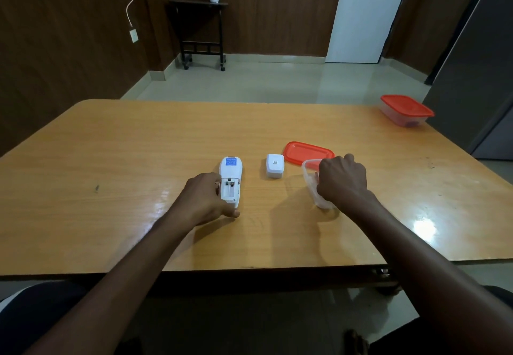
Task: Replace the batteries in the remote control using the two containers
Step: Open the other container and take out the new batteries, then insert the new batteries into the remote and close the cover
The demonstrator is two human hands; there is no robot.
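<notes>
The remote (pixel 231 179) lies face down near the table's (pixel 111 143) front edge, its battery bay open and seemingly empty. The left hand (pixel 204 199) steadies it, fingers curled against its side. The right hand (pixel 342 178) reaches into the open tub (pixel 312 181) just right of it; whether it has a battery cannot be told. Judged step: fetching fresh cells, next seating them in the bay with the right polarity. The battery cover (pixel 275 165) and red lid (pixel 308 152) lie behind; a closed tub (pixel 405 110) sits at the far right corner. Nothing blocks the path.
</notes>
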